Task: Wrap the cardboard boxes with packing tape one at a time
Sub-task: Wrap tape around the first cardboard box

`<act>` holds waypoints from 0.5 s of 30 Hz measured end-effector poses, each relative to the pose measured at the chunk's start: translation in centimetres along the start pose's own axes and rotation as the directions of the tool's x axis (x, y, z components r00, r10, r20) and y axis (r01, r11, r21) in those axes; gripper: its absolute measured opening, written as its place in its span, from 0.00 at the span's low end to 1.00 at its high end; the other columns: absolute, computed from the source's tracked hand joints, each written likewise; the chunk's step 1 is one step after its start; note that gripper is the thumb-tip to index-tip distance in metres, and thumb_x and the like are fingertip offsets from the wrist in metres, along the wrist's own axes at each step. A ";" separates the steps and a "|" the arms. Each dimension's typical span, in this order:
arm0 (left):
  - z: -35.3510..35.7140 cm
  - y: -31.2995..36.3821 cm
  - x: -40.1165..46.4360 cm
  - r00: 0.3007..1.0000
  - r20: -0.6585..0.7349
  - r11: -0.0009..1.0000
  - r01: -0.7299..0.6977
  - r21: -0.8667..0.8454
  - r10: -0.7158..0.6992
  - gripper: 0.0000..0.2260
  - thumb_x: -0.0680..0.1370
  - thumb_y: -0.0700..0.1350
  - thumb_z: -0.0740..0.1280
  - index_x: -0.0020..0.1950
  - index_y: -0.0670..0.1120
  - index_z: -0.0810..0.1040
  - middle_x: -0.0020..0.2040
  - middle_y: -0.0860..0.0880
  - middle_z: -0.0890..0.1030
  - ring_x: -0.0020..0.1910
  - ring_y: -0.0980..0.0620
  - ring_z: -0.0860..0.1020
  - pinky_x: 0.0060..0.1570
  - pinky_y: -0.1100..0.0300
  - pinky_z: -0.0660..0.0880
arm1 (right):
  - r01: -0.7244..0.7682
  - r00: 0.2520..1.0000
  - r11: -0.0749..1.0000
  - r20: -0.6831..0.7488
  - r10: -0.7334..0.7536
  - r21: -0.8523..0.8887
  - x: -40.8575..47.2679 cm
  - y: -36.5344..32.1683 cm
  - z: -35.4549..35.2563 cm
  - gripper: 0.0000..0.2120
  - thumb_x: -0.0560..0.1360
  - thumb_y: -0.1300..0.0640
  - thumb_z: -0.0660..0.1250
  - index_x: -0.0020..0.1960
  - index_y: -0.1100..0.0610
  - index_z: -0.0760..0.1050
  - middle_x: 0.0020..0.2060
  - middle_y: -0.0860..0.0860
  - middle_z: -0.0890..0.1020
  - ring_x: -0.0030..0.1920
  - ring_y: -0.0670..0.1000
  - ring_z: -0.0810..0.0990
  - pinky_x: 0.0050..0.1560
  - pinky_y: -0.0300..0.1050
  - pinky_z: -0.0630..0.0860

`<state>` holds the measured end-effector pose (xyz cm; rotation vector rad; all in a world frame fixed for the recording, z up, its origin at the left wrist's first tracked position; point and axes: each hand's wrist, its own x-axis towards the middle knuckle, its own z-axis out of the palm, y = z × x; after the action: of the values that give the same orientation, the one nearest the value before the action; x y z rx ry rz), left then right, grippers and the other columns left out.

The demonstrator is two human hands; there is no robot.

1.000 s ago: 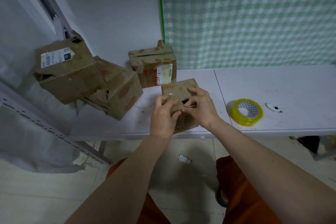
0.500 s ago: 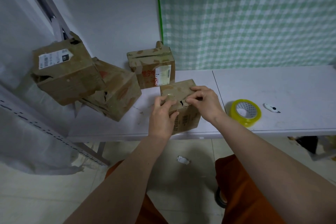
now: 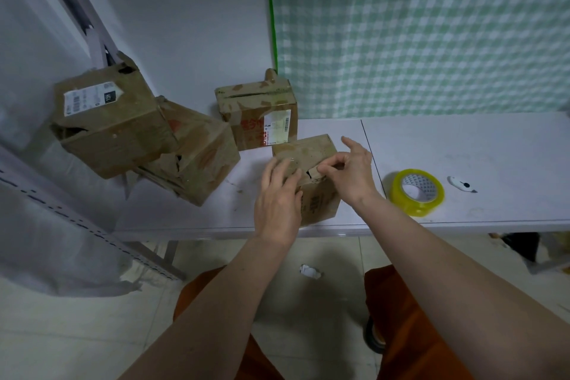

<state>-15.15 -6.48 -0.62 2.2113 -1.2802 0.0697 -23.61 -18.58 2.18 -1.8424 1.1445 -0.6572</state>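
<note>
A small worn cardboard box (image 3: 308, 151) stands near the front edge of the white table (image 3: 478, 145). My left hand (image 3: 279, 197) lies flat over its near left top corner, fingers pressing down. My right hand (image 3: 351, 170) pinches something small, seemingly a tape end, at the torn front top edge of the box, with its index finger raised. A roll of yellow packing tape (image 3: 418, 191) lies flat on the table to the right of the box, apart from both hands.
Three more battered boxes: one (image 3: 256, 111) behind the small box by the wall, two (image 3: 108, 120) (image 3: 197, 160) stacked and tilted at the left. A small white cutter (image 3: 461, 184) lies right of the tape. Crumpled paper (image 3: 309, 271) lies on the floor.
My right hand has shifted right along the box's front top edge and lifted its index finger. My left hand has slid slightly forward over the top.
</note>
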 end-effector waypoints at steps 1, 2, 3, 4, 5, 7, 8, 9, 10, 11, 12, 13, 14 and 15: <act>0.2 0.0 0.0 1.000 0.014 1.000 -0.020 0.007 0.020 0.19 0.77 0.38 0.68 0.68 0.44 0.74 0.72 0.48 0.69 0.75 0.48 0.61 0.72 0.56 0.59 | -0.015 1.000 1.000 -0.016 0.015 -0.008 0.0 0.1 0.1 0.04 0.71 0.59 0.73 0.38 0.53 0.81 0.71 0.50 0.67 0.74 0.49 0.54 0.74 0.51 0.55; 0.3 0.0 -0.1 0.999 0.035 0.999 -0.035 0.014 0.034 0.21 0.78 0.37 0.66 0.71 0.43 0.72 0.73 0.48 0.68 0.76 0.49 0.59 0.72 0.59 0.55 | -0.040 0.999 0.999 -0.021 0.040 0.015 0.0 0.3 0.2 0.06 0.71 0.58 0.74 0.37 0.51 0.80 0.70 0.51 0.69 0.74 0.48 0.53 0.74 0.52 0.55; 0.3 0.0 -0.1 0.998 0.050 0.999 -0.045 0.023 0.044 0.22 0.78 0.36 0.65 0.73 0.42 0.69 0.75 0.48 0.67 0.77 0.49 0.58 0.72 0.61 0.50 | -0.072 0.997 0.995 -0.020 0.074 0.071 0.0 0.5 0.3 0.07 0.71 0.58 0.74 0.36 0.49 0.80 0.67 0.51 0.72 0.74 0.47 0.54 0.74 0.51 0.56; 0.4 0.0 -0.2 0.997 0.057 0.998 -0.054 0.034 0.052 0.23 0.79 0.35 0.64 0.74 0.42 0.66 0.76 0.48 0.65 0.77 0.50 0.56 0.71 0.62 0.47 | -0.107 0.994 0.985 -0.005 0.109 0.138 0.0 0.6 0.5 0.08 0.71 0.58 0.74 0.34 0.49 0.80 0.64 0.52 0.75 0.74 0.47 0.56 0.73 0.51 0.58; 0.5 0.0 -0.3 0.996 0.061 0.997 -0.062 0.048 0.059 0.25 0.79 0.34 0.63 0.76 0.41 0.63 0.77 0.47 0.63 0.78 0.50 0.54 0.70 0.62 0.46 | -0.140 0.990 0.971 0.012 0.141 0.192 0.0 0.6 0.8 0.10 0.71 0.59 0.74 0.33 0.49 0.80 0.62 0.52 0.77 0.74 0.47 0.59 0.73 0.50 0.59; 0.8 -0.3 -0.6 0.995 0.068 0.994 -0.080 0.078 0.074 0.29 0.78 0.33 0.64 0.77 0.41 0.59 0.78 0.47 0.60 0.78 0.49 0.51 0.71 0.60 0.47 | -0.189 0.982 0.946 0.029 0.188 0.265 0.1 0.7 1.4 0.12 0.70 0.60 0.74 0.30 0.50 0.81 0.52 0.52 0.82 0.68 0.50 0.70 0.70 0.52 0.66; 0.9 -0.4 -0.7 0.994 0.072 0.992 -0.086 0.090 0.080 0.30 0.77 0.32 0.64 0.77 0.41 0.58 0.78 0.47 0.58 0.79 0.49 0.50 0.71 0.59 0.47 | -0.214 0.976 0.930 0.040 0.212 0.299 0.0 0.5 1.5 0.11 0.70 0.61 0.74 0.30 0.51 0.82 0.46 0.52 0.84 0.61 0.52 0.77 0.66 0.51 0.71; 1.0 -0.4 -0.9 0.994 0.077 0.991 -0.090 0.099 0.082 0.31 0.77 0.32 0.64 0.78 0.41 0.56 0.79 0.47 0.57 0.79 0.49 0.49 0.71 0.59 0.47 | -0.243 0.969 0.913 0.053 0.239 0.327 -0.1 0.1 1.5 0.09 0.70 0.63 0.73 0.33 0.53 0.82 0.41 0.51 0.84 0.54 0.52 0.80 0.61 0.49 0.75; 1.0 -0.5 -0.9 0.993 0.085 0.990 -0.092 0.107 0.083 0.31 0.77 0.33 0.63 0.78 0.42 0.54 0.79 0.48 0.55 0.79 0.50 0.48 0.70 0.60 0.47 | -0.268 0.963 0.899 0.067 0.261 0.346 -0.1 -0.2 1.4 0.05 0.71 0.64 0.73 0.37 0.58 0.82 0.38 0.51 0.83 0.48 0.51 0.81 0.57 0.47 0.77; 1.0 -0.5 -1.0 0.992 0.095 0.989 -0.094 0.112 0.083 0.32 0.78 0.33 0.62 0.79 0.43 0.52 0.80 0.48 0.53 0.79 0.51 0.46 0.70 0.61 0.46 | -0.285 0.958 0.892 0.075 0.277 0.351 -0.1 -0.5 1.3 0.01 0.71 0.65 0.72 0.40 0.62 0.81 0.37 0.52 0.83 0.45 0.51 0.81 0.54 0.45 0.77; 1.0 -0.5 -1.0 0.991 0.105 0.989 -0.094 0.115 0.082 0.33 0.78 0.33 0.62 0.79 0.43 0.50 0.80 0.49 0.51 0.79 0.51 0.44 0.70 0.62 0.45 | -0.301 0.953 0.886 0.083 0.290 0.352 -0.2 -0.8 1.2 0.02 0.71 0.66 0.72 0.42 0.64 0.81 0.37 0.53 0.82 0.44 0.52 0.81 0.53 0.45 0.77; 0.9 -0.5 -0.9 0.991 0.112 0.989 -0.092 0.117 0.079 0.34 0.78 0.33 0.62 0.79 0.44 0.49 0.80 0.50 0.50 0.79 0.52 0.43 0.70 0.62 0.45 | -0.316 0.948 0.881 0.089 0.305 0.352 -0.2 -0.9 1.1 0.02 0.71 0.66 0.72 0.42 0.65 0.81 0.38 0.53 0.83 0.45 0.53 0.82 0.52 0.46 0.78; 0.9 -0.4 -0.8 0.990 0.118 0.989 -0.087 0.122 0.073 0.35 0.78 0.34 0.62 0.80 0.45 0.48 0.80 0.50 0.49 0.79 0.52 0.43 0.72 0.61 0.46 | -0.329 0.944 0.874 0.092 0.318 0.356 -0.2 -1.0 1.1 0.02 0.71 0.65 0.73 0.41 0.64 0.80 0.37 0.53 0.83 0.45 0.53 0.82 0.53 0.47 0.78; 0.8 -0.4 -0.7 0.989 0.130 0.988 -0.082 0.130 0.065 0.36 0.77 0.34 0.63 0.80 0.47 0.47 0.80 0.50 0.49 0.78 0.51 0.43 0.73 0.60 0.48 | -0.335 0.941 0.873 0.089 0.326 0.354 -0.3 -1.1 1.1 0.03 0.70 0.65 0.73 0.40 0.62 0.79 0.37 0.53 0.82 0.45 0.53 0.81 0.53 0.47 0.78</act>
<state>-15.42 -6.14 -1.68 2.3139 -1.4645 0.0478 -22.41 -17.67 2.58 -1.2984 1.1933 -0.5957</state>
